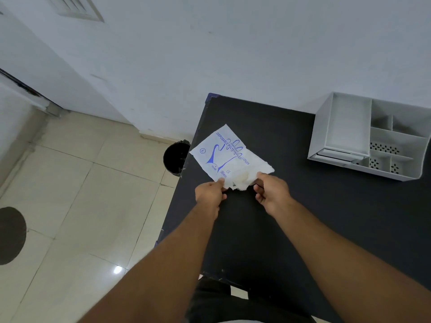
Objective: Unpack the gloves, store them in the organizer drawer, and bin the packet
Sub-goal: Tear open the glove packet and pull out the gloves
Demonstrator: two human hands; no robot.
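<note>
A white glove packet with blue print of a hand lies tilted over the left part of the black table. Its near edge is torn and ragged. My left hand pinches the near left corner of the packet. My right hand grips the torn near right edge. The gloves themselves stay hidden inside the packet. A white desk organizer stands at the far right of the table, its drawer front facing left and near. A black bin stands on the floor just left of the table.
A white wall runs behind the table. Beige floor tiles spread to the left, with a dark round patch at the far left. The organizer's top has several open compartments, some perforated.
</note>
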